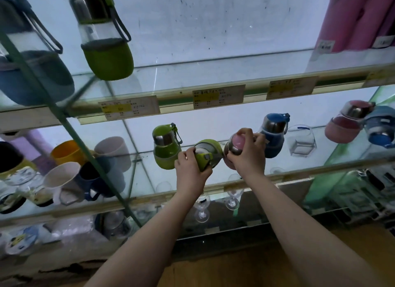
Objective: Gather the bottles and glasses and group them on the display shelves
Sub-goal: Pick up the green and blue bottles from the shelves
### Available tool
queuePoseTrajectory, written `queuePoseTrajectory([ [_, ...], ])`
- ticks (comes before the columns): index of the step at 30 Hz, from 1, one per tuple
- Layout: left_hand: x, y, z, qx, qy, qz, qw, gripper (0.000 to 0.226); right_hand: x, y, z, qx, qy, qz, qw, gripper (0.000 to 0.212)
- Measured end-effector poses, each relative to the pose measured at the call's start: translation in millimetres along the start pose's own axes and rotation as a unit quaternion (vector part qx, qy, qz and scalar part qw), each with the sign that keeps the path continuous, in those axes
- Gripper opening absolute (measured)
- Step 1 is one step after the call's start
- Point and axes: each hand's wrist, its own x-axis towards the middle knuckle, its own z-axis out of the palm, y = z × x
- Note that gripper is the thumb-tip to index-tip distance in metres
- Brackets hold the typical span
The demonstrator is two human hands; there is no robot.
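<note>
Green bottle (pixel 210 151) gripped in the left hand (pixel 190 171), pink bottle (pixel 236 143) in the right hand (pixel 248 156); crowded so close, they could topple the blue bottle (pixel 273 135) behind.

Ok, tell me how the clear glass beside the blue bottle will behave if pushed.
The clear glass looks squat and wide-based, so probably hard to tip. On the glass shelf it likely slides easily. Being glass, it could chip if knocked against the neighbouring blue bottle.

Open shelf (pixel 147 171) lies between mugs (pixel 113 152) and standing green bottle (pixel 165 150); blue bottle (pixel 275 141) and tumbler (pixel 301 141) crowd rightward.
</note>
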Motion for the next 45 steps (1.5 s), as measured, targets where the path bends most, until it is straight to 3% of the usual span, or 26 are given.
queuePoseTrajectory([
  [9,-28.8,36.5,-23.1,0.032,0.024,0.003,0.999,0.069,-21.9,-0.5,-36.9,-0.002,-0.002,-0.078,0.997,0.062],
  [22,-80.8,108.2,-52.5,0.058,0.063,0.032,0.996,0.068,-37.4,13.1,-128.5,0.047,-0.021,-0.115,0.992,0.059],
  [35,-110.3,170.8,-94.9,0.053,0.154,0.09,0.983,0.07,-46.2,-13.2,-188.1,0.16,0.022,-0.156,0.974,0.059],
  [45,-83.7,200.2,-137.4,-0.045,0.277,0.102,0.954,0.063,-24.0,-64.3,-225.6,0.223,0.058,-0.217,0.949,0.069],
])
